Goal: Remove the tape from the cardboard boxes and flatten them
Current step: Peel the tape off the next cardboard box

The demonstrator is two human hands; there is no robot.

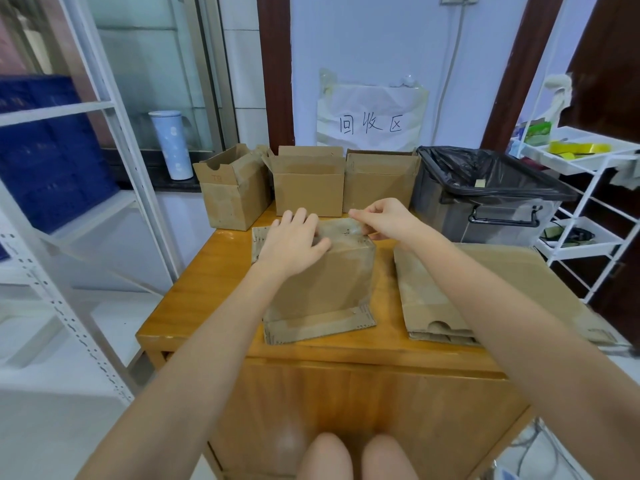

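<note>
Two hands work my brown cardboard box [322,271]: left hand [291,242] presses flat-fingered on its top; right hand [388,220] pinches clear tape [355,216] at the far edge beyond those fingers.

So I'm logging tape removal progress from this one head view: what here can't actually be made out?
- Tape: the right hand pinches at the top edge of the box; clear tape there is too faint to confirm.
- Box top under the left hand: covered by the palm.
- Inside of the three rear boxes: hidden by their own walls.
- Flattened cardboard: partly covered by the right forearm.
- Bin contents: too dark, apart from one small scrap.
</note>
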